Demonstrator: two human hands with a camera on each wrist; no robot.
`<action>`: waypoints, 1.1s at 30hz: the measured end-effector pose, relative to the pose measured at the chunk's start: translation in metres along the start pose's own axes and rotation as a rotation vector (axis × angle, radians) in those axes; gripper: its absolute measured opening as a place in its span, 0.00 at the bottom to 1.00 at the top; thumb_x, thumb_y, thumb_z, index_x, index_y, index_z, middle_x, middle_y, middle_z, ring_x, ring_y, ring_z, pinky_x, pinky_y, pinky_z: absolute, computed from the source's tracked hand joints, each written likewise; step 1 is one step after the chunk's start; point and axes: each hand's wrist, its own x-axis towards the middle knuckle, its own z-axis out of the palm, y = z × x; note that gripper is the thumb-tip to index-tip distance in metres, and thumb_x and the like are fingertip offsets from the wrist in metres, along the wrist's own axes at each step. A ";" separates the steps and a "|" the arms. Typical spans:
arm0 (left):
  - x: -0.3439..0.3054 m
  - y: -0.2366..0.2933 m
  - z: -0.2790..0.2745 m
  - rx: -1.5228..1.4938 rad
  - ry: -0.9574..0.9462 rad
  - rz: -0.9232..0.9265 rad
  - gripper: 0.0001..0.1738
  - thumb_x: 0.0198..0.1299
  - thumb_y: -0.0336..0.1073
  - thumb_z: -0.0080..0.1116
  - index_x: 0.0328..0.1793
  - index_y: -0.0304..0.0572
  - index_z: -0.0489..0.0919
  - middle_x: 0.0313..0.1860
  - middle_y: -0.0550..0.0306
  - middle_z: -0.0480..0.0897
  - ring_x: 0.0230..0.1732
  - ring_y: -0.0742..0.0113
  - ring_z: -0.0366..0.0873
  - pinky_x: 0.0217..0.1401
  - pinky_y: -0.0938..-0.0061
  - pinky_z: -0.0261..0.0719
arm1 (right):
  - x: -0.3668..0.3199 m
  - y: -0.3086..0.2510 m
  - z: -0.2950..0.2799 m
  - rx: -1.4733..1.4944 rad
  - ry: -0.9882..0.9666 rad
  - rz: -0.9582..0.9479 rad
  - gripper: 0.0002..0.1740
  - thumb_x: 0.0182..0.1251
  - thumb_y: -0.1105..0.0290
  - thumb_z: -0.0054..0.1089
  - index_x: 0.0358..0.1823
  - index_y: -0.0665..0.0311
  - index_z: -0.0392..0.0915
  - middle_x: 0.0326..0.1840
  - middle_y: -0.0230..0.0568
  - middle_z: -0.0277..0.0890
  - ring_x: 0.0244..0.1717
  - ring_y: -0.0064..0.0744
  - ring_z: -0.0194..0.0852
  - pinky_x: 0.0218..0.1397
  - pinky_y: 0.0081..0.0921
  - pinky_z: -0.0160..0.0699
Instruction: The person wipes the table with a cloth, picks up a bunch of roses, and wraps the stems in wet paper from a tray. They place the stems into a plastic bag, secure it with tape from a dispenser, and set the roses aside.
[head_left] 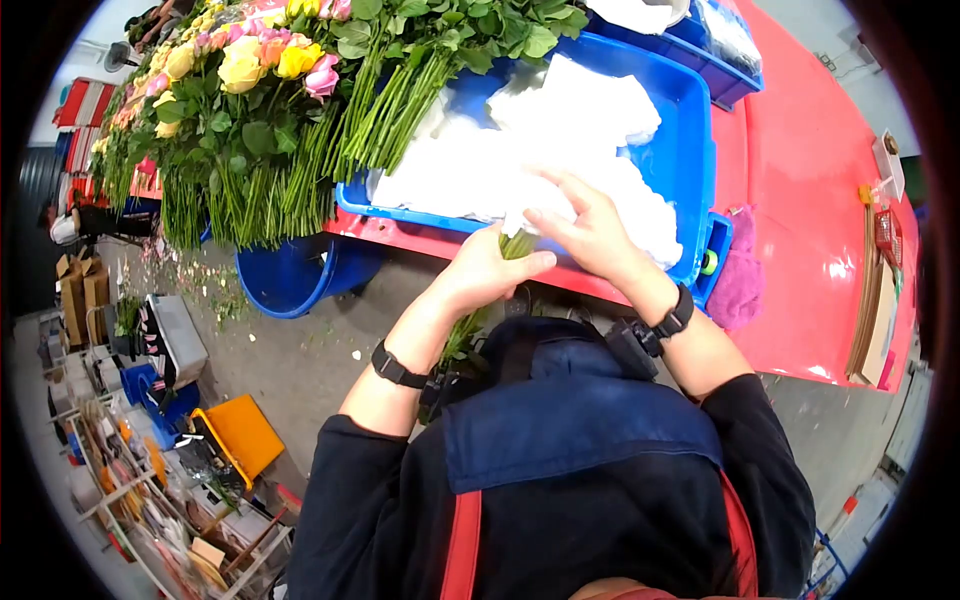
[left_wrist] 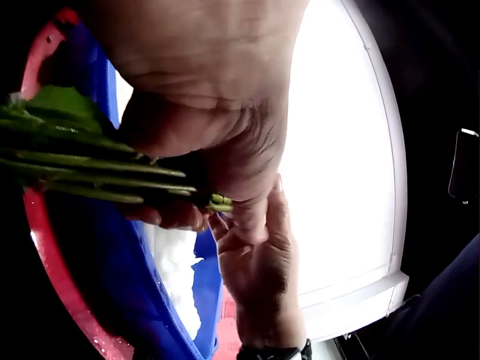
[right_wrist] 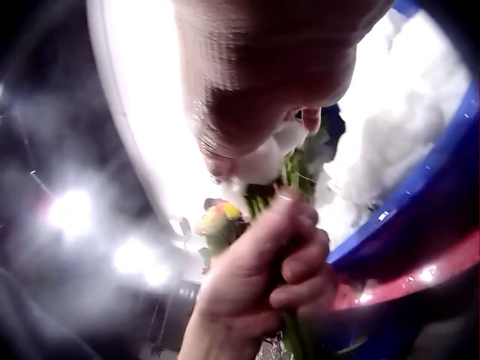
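Your left hand (head_left: 478, 270) is curled round a bundle of green stems (left_wrist: 94, 166), fingers closed; your right hand (head_left: 597, 238) pinches a white wad (right_wrist: 281, 146) at the stem ends. The bundle sits by the near edge of a blue tray (head_left: 702, 150) heaped with white wadding (head_left: 570, 105), on a red table (head_left: 815, 240); roses (head_left: 240, 65) lie to its left.

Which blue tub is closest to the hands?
The wide, shallow blue tub holding the white fluff: the left hand and right hand are at its near edge. The round blue bucket is farther away, below the red table.
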 end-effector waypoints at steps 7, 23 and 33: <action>-0.008 -0.029 -0.009 -0.240 0.116 0.109 0.24 0.75 0.53 0.41 0.45 0.37 0.74 0.26 0.64 0.73 0.22 0.77 0.67 0.25 0.81 0.67 | 0.012 0.028 -0.007 0.534 0.043 0.289 0.20 0.75 0.64 0.51 0.63 0.64 0.73 0.49 0.35 0.80 0.49 0.18 0.74 0.50 0.21 0.74; -0.004 -0.034 -0.036 -0.098 0.275 0.069 0.21 0.73 0.52 0.46 0.42 0.40 0.75 0.24 0.66 0.73 0.19 0.80 0.66 0.21 0.82 0.64 | 0.001 0.057 -0.027 0.614 0.248 0.452 0.08 0.66 0.67 0.58 0.39 0.64 0.79 0.34 0.26 0.76 0.34 0.18 0.70 0.38 0.22 0.67; 0.015 -0.040 -0.004 0.312 0.215 0.177 0.26 0.69 0.50 0.51 0.50 0.29 0.77 0.38 0.35 0.83 0.43 0.41 0.82 0.46 0.61 0.76 | 0.015 -0.013 -0.039 -0.140 0.291 0.086 0.13 0.63 0.75 0.62 0.49 0.67 0.79 0.41 0.37 0.82 0.42 0.26 0.79 0.48 0.22 0.75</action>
